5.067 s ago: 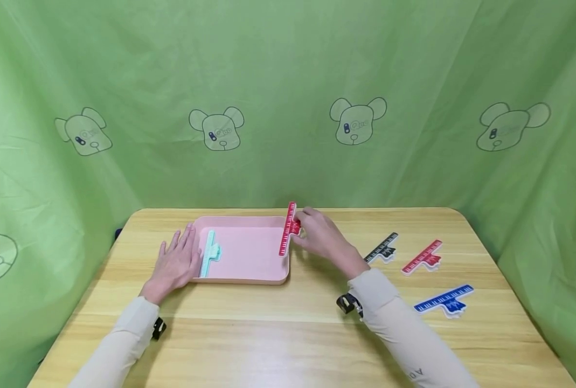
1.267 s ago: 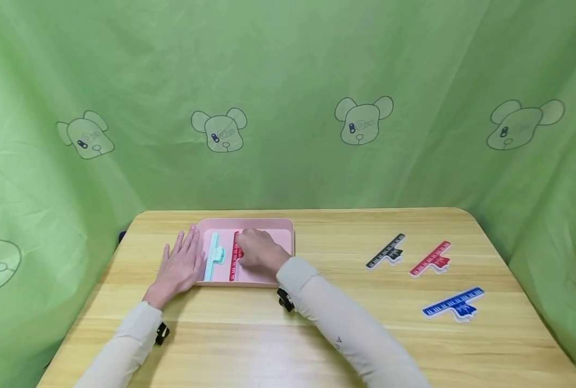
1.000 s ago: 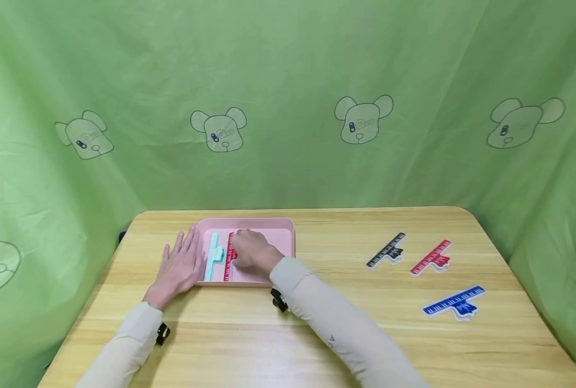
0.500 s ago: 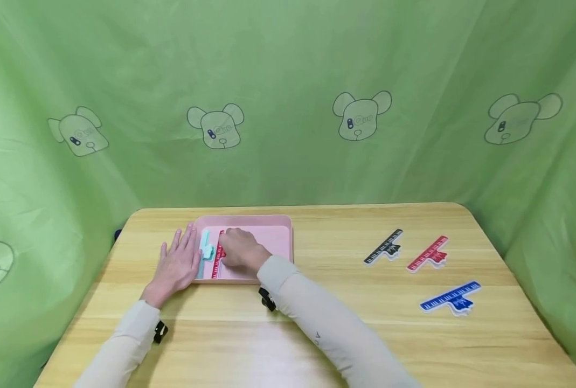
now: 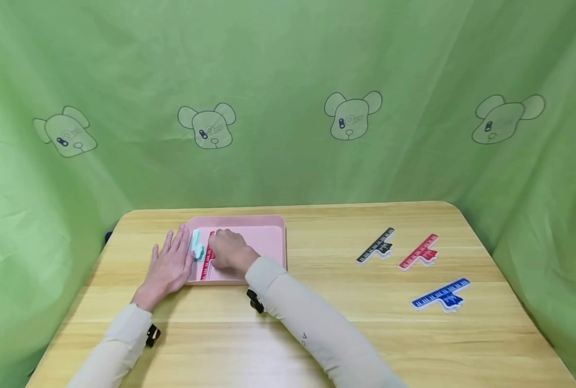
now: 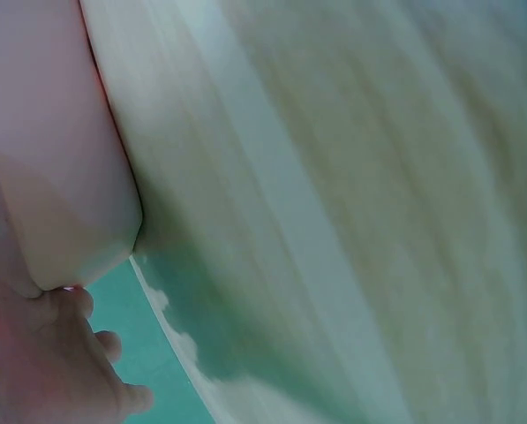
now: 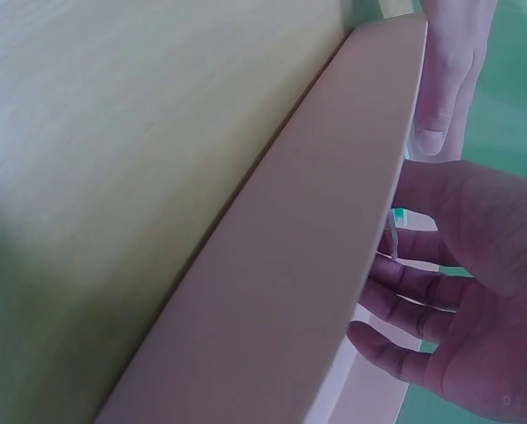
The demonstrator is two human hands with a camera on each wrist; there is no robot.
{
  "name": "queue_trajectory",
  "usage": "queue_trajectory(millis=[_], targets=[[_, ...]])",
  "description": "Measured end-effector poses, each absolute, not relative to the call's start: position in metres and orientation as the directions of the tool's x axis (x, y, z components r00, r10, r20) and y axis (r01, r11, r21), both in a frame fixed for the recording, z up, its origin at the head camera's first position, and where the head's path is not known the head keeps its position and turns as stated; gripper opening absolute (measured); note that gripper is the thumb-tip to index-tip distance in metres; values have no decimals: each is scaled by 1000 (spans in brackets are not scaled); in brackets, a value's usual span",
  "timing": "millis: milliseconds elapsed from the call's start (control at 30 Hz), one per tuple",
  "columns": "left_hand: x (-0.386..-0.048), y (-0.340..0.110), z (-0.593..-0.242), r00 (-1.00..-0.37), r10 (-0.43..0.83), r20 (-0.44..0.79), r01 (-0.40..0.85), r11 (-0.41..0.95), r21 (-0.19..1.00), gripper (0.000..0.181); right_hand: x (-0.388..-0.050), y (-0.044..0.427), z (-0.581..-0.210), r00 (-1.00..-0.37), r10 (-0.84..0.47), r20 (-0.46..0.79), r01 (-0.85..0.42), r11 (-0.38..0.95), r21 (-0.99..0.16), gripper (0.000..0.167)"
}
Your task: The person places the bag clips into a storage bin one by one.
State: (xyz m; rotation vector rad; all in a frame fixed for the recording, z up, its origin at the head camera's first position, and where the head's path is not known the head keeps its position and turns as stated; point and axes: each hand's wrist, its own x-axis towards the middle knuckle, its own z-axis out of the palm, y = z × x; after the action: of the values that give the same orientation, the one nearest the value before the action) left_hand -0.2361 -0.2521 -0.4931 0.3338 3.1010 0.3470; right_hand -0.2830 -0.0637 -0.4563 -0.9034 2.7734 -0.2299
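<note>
My left hand (image 5: 167,268) lies along the left wall of the shallow pink tray (image 5: 285,248), fingers straight. In the left wrist view, its fingers reach past the tray's corner. Inside the tray, my right hand (image 5: 230,251) pinches a red piano-key clip (image 5: 207,264), which stands nearly parallel to the left wall; the hand covers most of the clip's handle. Just left of it lies a mint-green clip (image 5: 199,251), its lower part partly hidden by my left hand. The right wrist view shows the right fingers (image 7: 404,287) curled behind the tray's near wall.
To the tray's right, on the wooden table (image 5: 326,302), lie a black piano-key clip (image 5: 376,247), another red clip (image 5: 418,252) and a blue clip (image 5: 441,295). A green curtain (image 5: 278,161) hangs behind the table and at its sides.
My right hand has brought the red clip over the tray's right rim, set it down inside and slid it left. The mint-green clip has shifted left, closer to the wall. My left hand stays at the tray.
</note>
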Motion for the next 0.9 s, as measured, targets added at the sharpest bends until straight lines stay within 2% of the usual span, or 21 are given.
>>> queue_trajectory(millis=[400,567,900], targets=[[-235,-251,-493,-978,207,33,209,949,237,63,-278,-63,-453,-790,-590,-165,-555,803,-218,21],[-236,-251,-494,-979,203,26,203,950,238,63,-276,-59,-450,-790,-593,-156,-543,795,-272,19],[-239,-251,-496,-979,201,13,198,949,246,63,-269,-41,-444,-819,-569,-74,-521,791,-322,25]])
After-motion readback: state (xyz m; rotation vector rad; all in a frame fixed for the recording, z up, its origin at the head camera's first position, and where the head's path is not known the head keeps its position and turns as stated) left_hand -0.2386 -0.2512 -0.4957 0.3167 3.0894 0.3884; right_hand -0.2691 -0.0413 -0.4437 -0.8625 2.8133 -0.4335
